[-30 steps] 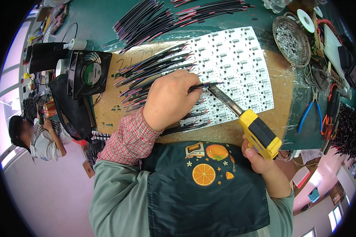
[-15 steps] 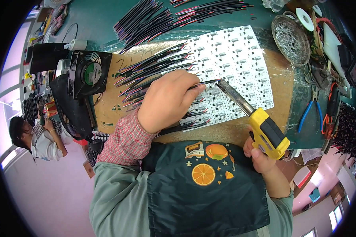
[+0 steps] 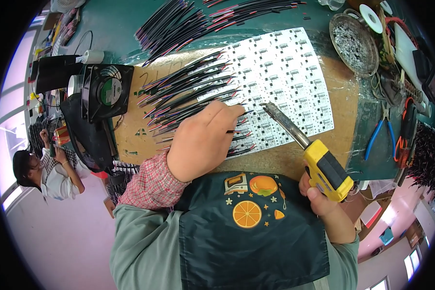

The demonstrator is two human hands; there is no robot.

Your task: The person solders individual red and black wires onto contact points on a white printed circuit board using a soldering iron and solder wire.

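White circuit panel (image 3: 295,82) lies flat in front of you, wires (image 3: 191,77) fanned across its left part. Your left hand (image 3: 200,140) is over them, fingers bunched; can't tell if they pinch one. Yellow soldering iron (image 3: 326,166): tip above panel's middle, right hand (image 3: 321,198) wrapped round its grip, your side of the panel. Leftward slip could burn fingertips or insulation; wrist drag could skew wires.
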